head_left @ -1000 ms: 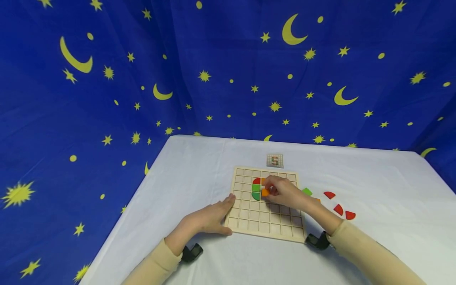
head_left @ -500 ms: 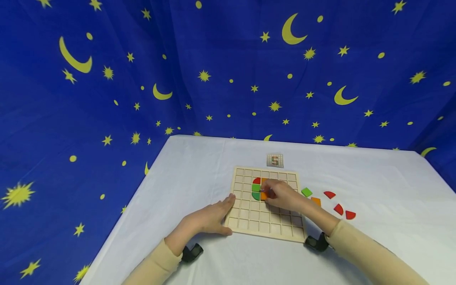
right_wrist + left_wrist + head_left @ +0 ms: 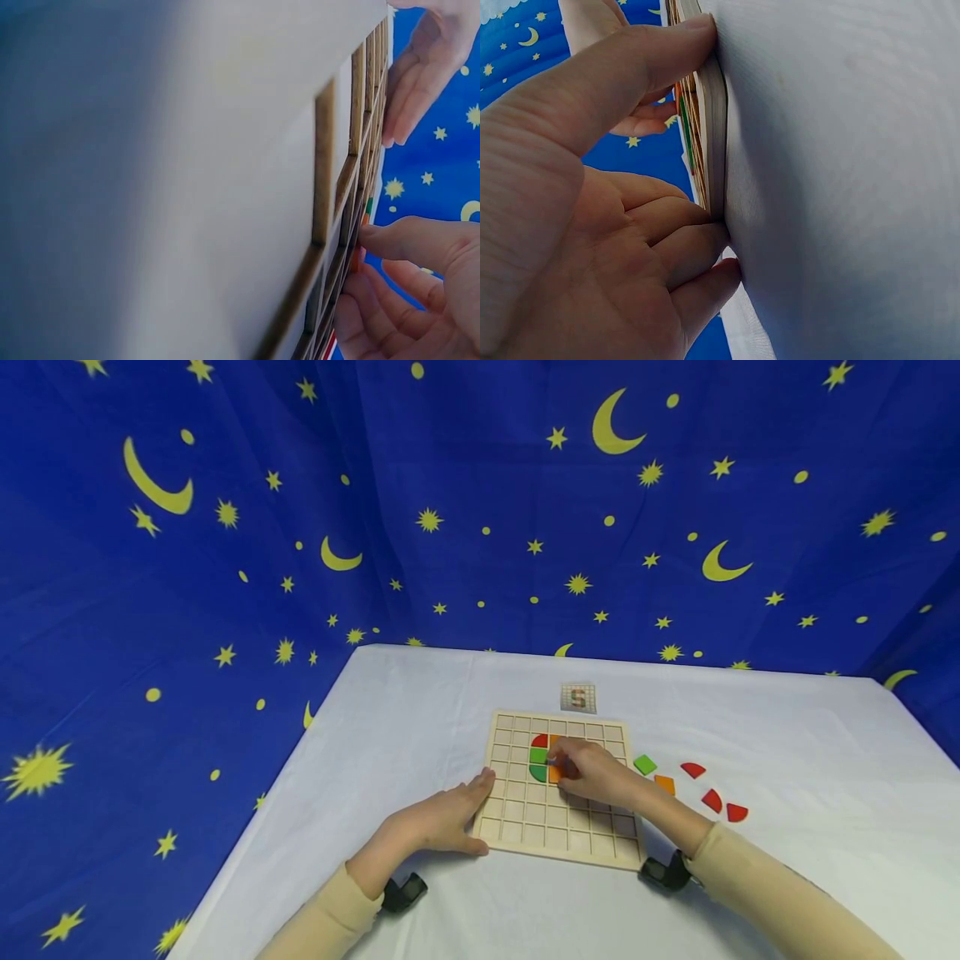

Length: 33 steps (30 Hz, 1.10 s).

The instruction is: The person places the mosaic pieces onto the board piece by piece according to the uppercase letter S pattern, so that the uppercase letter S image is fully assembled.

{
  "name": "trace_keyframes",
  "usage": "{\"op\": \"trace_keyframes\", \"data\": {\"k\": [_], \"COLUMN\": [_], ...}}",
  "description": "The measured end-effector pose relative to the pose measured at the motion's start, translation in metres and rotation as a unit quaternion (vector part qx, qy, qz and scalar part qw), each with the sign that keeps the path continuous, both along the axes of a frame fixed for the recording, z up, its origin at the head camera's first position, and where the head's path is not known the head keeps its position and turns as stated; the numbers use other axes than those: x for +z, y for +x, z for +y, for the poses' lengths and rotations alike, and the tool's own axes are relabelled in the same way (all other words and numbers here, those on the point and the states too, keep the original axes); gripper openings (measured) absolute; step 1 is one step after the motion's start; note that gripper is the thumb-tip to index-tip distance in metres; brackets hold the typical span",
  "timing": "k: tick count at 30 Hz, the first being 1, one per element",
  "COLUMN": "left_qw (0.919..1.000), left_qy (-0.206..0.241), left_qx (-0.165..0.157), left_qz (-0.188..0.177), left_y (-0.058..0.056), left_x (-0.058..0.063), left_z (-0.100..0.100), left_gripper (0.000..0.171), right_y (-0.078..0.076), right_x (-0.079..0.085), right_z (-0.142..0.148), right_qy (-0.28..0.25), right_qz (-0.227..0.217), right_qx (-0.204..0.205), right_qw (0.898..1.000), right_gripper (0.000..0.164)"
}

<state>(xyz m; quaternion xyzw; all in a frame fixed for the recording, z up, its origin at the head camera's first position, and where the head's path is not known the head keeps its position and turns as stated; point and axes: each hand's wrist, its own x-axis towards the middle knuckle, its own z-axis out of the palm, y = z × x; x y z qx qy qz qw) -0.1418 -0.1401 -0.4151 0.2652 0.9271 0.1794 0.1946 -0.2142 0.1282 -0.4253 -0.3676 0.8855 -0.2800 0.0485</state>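
A square wooden grid board (image 3: 535,812) lies on the white-covered table. My left hand (image 3: 442,820) rests against its left side and near corner, fingers and thumb spread, touching the edge (image 3: 715,150). Over the board, my right hand (image 3: 596,770) pinches an orange tile (image 3: 555,775) between thumb and fingers, down at the grid; the fingers partly cover it. Directly left of it sit a red quarter-round piece (image 3: 540,741), a light green square (image 3: 538,755) and a dark green quarter-round piece (image 3: 538,772). Another orange piece (image 3: 553,740) shows beside the red one.
Right of the board lie a green square (image 3: 645,765), an orange square (image 3: 665,784) and red quarter-round pieces (image 3: 693,770). A small card (image 3: 578,698) with an S on a grid lies behind the board. A blue star-and-moon cloth (image 3: 480,510) hangs around the table.
The right hand has lowered the orange tile into the grid beside the green pieces and shifted slightly left, uncovering the loose green and orange squares. The left hand has stayed put.
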Motion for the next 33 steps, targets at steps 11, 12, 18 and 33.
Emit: {"op": "trace_keyframes", "data": {"k": [11, 12, 18, 33], "left_qw": [1.0, 1.0, 1.0, 1.0], "left_qy": [0.001, 0.001, 0.002, 0.006], "left_qx": [0.003, 0.004, 0.003, 0.003], "left_qz": [-0.002, -0.002, -0.002, -0.007], "left_y": [0.0, 0.001, 0.001, 0.001], "left_x": [0.0, 0.0, 0.002, 0.003], "left_z": [0.001, 0.001, 0.0, 0.0], "left_gripper": [0.098, 0.098, 0.098, 0.097], "right_y": [0.002, 0.002, 0.004, 0.012], "right_x": [0.003, 0.005, 0.022, 0.038], "right_z": [0.0, 0.001, 0.004, 0.028], "right_qy": [-0.005, -0.007, -0.024, -0.022], "right_qz": [-0.003, -0.003, 0.008, 0.012], "right_qx": [0.001, 0.001, 0.007, -0.022], "right_qw": [1.0, 1.0, 1.0, 0.999], "right_gripper": [0.034, 0.034, 0.036, 0.033]}}
